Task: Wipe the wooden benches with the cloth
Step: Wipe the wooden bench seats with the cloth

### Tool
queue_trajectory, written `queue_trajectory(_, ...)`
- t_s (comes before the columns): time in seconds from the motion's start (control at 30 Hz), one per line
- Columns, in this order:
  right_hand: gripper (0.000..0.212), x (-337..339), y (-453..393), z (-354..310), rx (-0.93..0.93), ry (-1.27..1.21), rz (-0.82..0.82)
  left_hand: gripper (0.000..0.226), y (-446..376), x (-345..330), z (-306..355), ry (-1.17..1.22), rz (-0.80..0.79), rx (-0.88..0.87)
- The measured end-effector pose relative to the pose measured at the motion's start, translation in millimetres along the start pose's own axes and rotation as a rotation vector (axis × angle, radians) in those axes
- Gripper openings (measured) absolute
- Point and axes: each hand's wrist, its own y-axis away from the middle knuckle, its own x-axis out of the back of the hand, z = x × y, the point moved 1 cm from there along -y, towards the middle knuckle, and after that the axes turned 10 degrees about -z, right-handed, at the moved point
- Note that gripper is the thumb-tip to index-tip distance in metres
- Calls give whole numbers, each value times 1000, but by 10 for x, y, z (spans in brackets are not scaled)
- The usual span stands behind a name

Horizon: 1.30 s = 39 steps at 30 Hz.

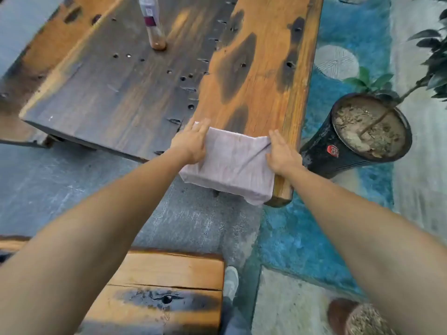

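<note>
A pale grey-pink cloth (229,163) lies spread over the near end of a long orange-brown wooden bench (261,76) with dark burn marks, and hangs over its end. My left hand (191,143) presses the cloth's left edge with fingers pointing away from me. My right hand (281,153) holds down its right edge, where the fabric bunches. A second wooden bench (169,272) lies close below me, partly under my left forearm.
A dark wooden table (116,88) with holes stands left of the bench, with a bottle (153,22) on it. A black pot (358,139) with a small tree stands right of the bench on a blue rug (314,238). My shoe (231,281) shows below.
</note>
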Motion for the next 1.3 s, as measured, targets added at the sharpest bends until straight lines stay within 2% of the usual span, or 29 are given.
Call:
queue_trajectory(0.1,63,42,-192,20,3,53,69,83,-237,-48,69,-54,-56,12)
queue_trajectory(0.2,39,-17,-201,19,-2,60,106,83,-364,-123,75,-62,-138,66)
queue_trajectory(0.23,32,-74,-157,22,-16,65,118,76,-376,-154,73,-87,-122,91)
queue_trajectory(0.33,31,-247,48,21,-76,33,142,39,-309,-159,83,-171,-50,146)
queue_trajectory(0.47,24,-394,407,-4,-91,64,221,17,2,-176,-64,-203,-65,171)
queue_trajectory(0.63,20,-618,1044,-148,-103,88,191,21,751,-416,-376,-125,-100,57)
queue_trajectory(0.77,8,-982,1732,-276,-72,48,202,10,1445,-644,-600,-13,-119,-40)
queue_trajectory(0.9,5,-1477,2425,-334,-72,-29,177,27,2157,-918,-864,54,-160,-91)
queue_trajectory(1.03,5,-1935,2969,-366,-76,-86,126,6,2768,-1203,-1052,36,-158,-181)
queue_trajectory(1.23,11,-2673,3839,-394,-63,-172,59,18,3774,-1777,-1251,144,-333,-178)
queue_trajectory(1.3,11,-2931,4161,-387,-57,-177,18,28,4151,-2000,-1296,187,-356,-173)
